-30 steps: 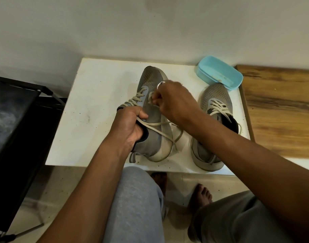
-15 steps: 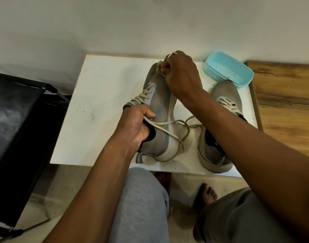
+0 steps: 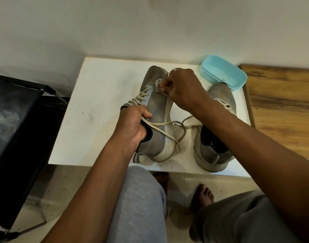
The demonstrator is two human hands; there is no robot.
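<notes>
A grey mesh shoe [image 3: 156, 109] with loose beige laces is tipped on its side on the white table [image 3: 97, 109]. My left hand [image 3: 132, 127] grips its dark collar at the heel end. My right hand [image 3: 181, 88] pinches a small grey cloth [image 3: 158, 85] against the shoe's upper near the toe. A second grey shoe [image 3: 218, 123] stands upright to the right, partly hidden by my right forearm.
A light blue plastic box [image 3: 223, 74] sits at the table's back right corner. A wooden surface [image 3: 281, 106] adjoins on the right, a black frame [image 3: 19, 123] on the left. My knees and bare feet are below the table's front edge.
My right hand with the cloth went up to the shoe's toe, then came back down toward the middle of the upper. My left hand kept its grip on the collar.
</notes>
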